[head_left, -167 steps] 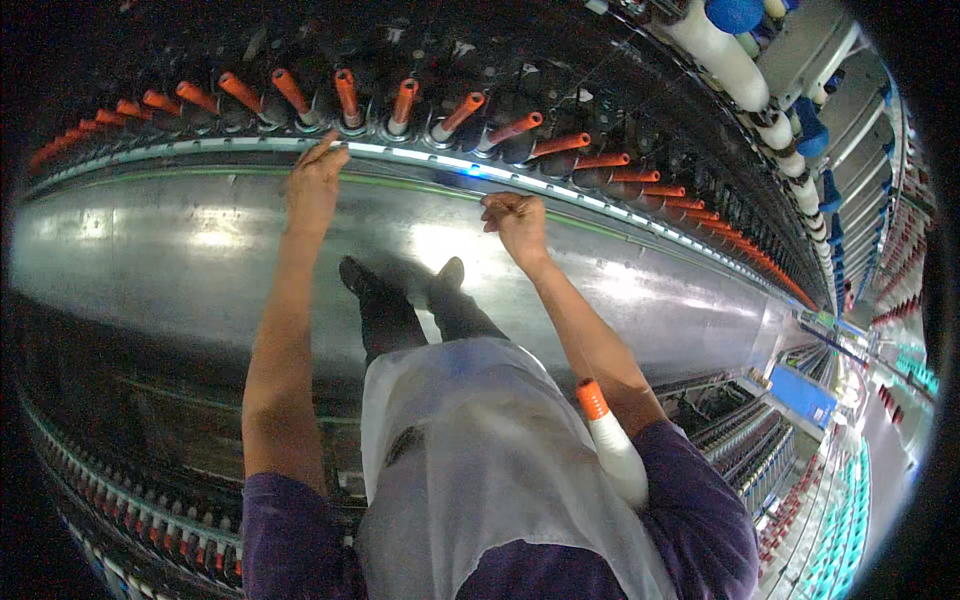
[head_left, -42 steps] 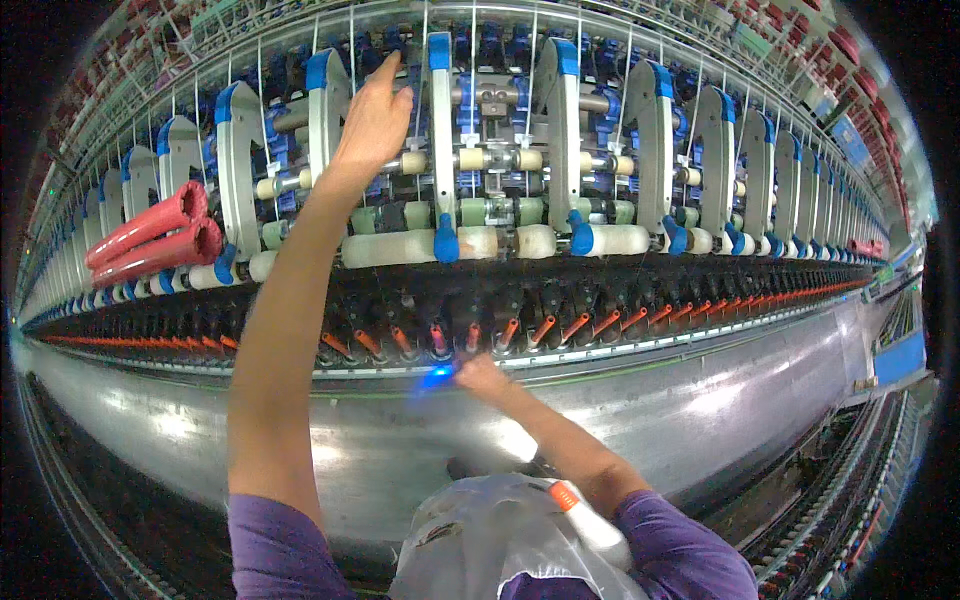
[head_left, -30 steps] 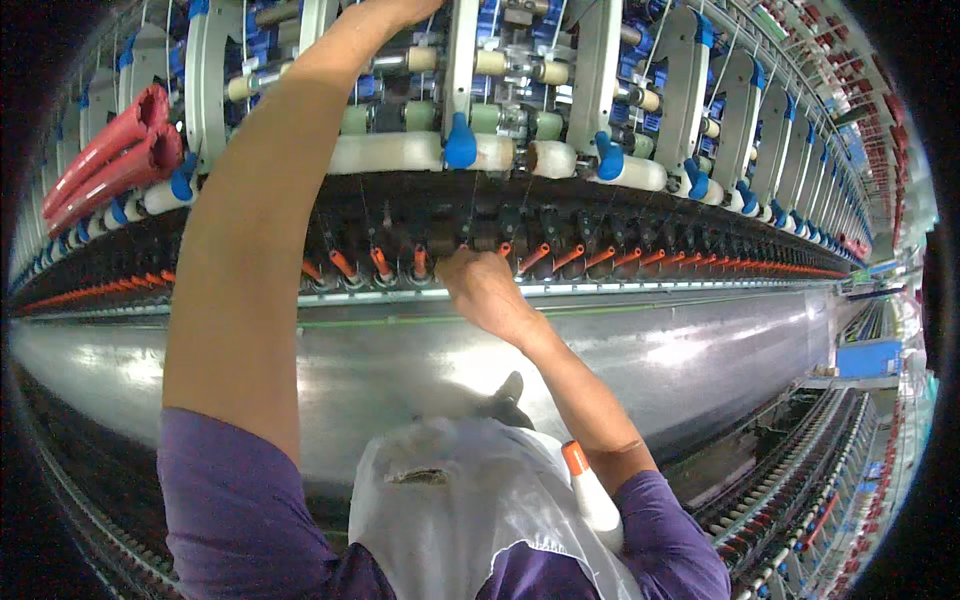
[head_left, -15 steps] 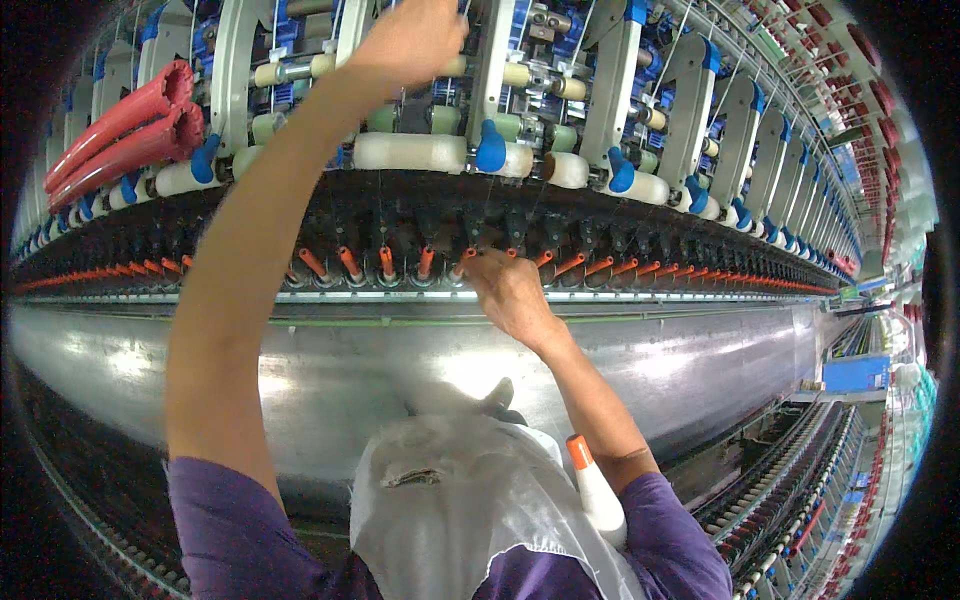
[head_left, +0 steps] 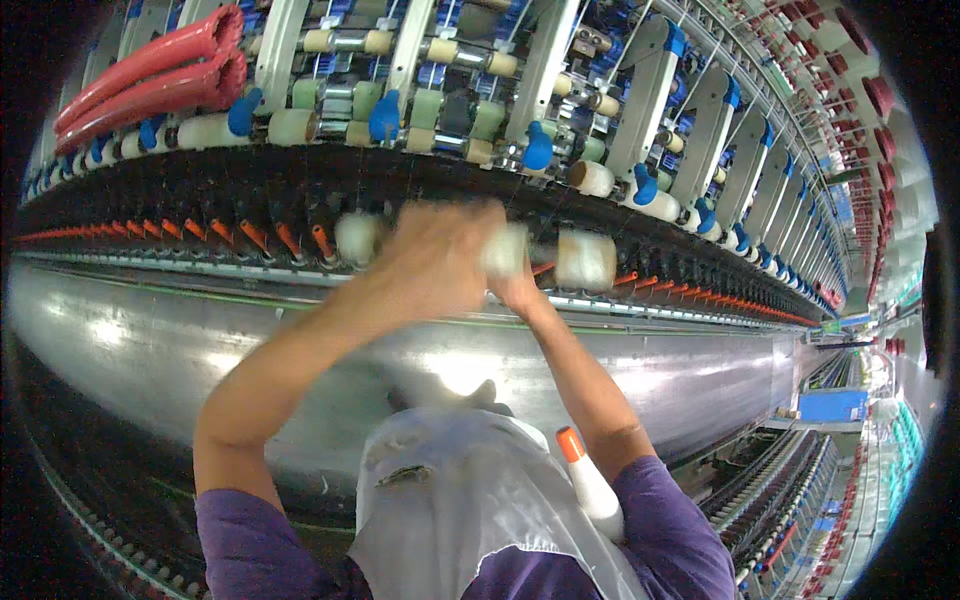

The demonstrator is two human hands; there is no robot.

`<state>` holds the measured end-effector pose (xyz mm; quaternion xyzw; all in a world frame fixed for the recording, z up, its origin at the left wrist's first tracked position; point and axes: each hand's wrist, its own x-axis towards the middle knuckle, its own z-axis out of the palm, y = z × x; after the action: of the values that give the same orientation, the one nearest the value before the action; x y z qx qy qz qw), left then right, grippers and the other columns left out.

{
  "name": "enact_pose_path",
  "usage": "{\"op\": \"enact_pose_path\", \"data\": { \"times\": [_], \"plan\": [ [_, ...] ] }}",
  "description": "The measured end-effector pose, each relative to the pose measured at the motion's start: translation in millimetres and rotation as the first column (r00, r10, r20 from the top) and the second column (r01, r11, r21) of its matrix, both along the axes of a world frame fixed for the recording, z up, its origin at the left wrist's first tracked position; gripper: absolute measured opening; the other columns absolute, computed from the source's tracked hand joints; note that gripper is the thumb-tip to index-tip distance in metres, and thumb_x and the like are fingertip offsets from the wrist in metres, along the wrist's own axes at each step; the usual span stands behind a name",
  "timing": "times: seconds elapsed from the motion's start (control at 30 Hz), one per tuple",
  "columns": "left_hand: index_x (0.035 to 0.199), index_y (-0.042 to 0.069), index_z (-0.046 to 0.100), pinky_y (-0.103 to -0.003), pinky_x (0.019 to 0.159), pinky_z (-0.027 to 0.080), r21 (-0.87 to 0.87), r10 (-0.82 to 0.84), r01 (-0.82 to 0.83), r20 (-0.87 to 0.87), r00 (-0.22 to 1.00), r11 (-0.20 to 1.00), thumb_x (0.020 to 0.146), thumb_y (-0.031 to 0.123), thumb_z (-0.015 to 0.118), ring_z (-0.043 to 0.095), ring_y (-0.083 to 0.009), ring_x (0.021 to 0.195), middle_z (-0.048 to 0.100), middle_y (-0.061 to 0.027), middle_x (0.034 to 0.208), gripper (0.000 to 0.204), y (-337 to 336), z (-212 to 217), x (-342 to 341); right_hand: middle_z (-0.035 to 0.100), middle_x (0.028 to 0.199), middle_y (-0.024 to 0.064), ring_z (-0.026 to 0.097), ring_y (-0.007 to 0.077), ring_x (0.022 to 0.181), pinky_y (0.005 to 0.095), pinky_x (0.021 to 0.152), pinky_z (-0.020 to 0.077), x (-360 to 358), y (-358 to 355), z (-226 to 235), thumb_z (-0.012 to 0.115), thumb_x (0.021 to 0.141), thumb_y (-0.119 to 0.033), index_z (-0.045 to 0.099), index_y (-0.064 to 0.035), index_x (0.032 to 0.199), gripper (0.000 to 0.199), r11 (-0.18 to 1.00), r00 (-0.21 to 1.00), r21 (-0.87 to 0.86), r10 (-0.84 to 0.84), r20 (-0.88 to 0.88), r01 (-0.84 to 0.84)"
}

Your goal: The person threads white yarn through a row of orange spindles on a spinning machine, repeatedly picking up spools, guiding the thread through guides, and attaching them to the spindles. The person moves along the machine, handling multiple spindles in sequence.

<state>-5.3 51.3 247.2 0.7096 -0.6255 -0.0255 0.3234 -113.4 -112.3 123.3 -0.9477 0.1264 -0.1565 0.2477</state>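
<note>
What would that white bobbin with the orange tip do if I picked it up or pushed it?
If laid flat, the white bobbin would probably roll, since its body looks round. It might roll in a curve, because it narrows toward the orange tip. It may feel stiff, not floppy: it sticks out straight beside the apron without sagging.

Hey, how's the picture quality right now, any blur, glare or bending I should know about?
In the head view, the left hand is smeared by blur, as are the pale rollers near it; in the head view, bright glare patches sit on the shiny grey surface; also in the head view, the row of orange tubes curves with the fisheye, and the corners go black.
</note>
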Motion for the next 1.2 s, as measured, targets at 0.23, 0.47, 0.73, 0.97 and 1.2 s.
{"op": "enact_pose_path", "data": {
  "times": [0.23,0.47,0.73,0.97,1.2],
  "plan": [
    [0.117,0.007,0.057,-0.038,0.091,0.043,-0.488,-0.606,0.547,-0.794,0.045,0.680,0.062,0.008,0.063,0.058,-0.0259,0.104,0.062,-0.0115,0.109,0.055,80,-7,-113,0.057,0.066,0.0124,0.060,0.0306,0.059,0.0409,0.050,0.0447,54,4,78,0.057,0.070,-0.001,0.059,-0.0068,0.075,0.007,0.822,0.959,-0.569,0.186,0.213,-0.033],
    [0.109,0.008,0.062,-0.035,0.084,0.047,-0.610,-0.714,0.557,-0.699,-0.044,0.563,0.062,-0.003,0.061,0.063,-0.0263,0.093,0.066,-0.0104,0.100,0.049,86,-3,-142,0.066,0.079,0.0122,0.065,0.0298,0.070,0.0384,0.060,0.0519,95,25,149,0.059,0.074,-0.003,0.067,-0.0078,0.088,0.018,0.682,0.978,-0.732,0.151,0.142,0.001],
    [0.122,0.012,0.056,-0.038,0.087,0.048,-0.609,-0.754,0.537,-0.652,0.078,0.583,0.064,-0.001,0.063,0.062,-0.0303,0.101,0.064,-0.0129,0.110,0.060,93,-7,-136,0.059,0.074,0.0141,0.060,0.0321,0.066,0.0401,0.055,0.0472,-5,38,116,0.058,0.073,0.003,0.064,-0.0065,0.089,0.020,0.813,0.996,-0.582,0.063,0.068,-0.012],
    [0.120,0.010,0.057,-0.038,0.090,0.046,-0.557,-0.652,0.539,-0.758,-0.019,0.632,0.061,-0.002,0.056,0.060,-0.0300,0.104,0.063,-0.0115,0.112,0.060,91,-22,-139,0.061,0.067,0.0120,0.059,0.0309,0.058,0.0397,0.053,0.0496,-36,2,-36,0.058,0.066,-0.001,0.062,-0.0068,0.068,0.007,0.849,0.990,-0.510,-0.110,0.087,0.139],
    [0.121,0.010,0.057,-0.036,0.092,0.044,-0.538,-0.575,0.519,-0.811,-0.104,0.665,0.061,-0.001,0.056,0.059,-0.0268,0.107,0.062,-0.0109,0.114,0.061,93,-34,-142,0.063,0.078,0.0166,0.058,0.0362,0.075,0.0440,0.069,0.0458,9,40,-114,0.064,0.066,-0.005,0.068,-0.0046,0.081,0.016,0.967,0.973,0.114,-0.227,-0.034,0.229]
  ]
}}
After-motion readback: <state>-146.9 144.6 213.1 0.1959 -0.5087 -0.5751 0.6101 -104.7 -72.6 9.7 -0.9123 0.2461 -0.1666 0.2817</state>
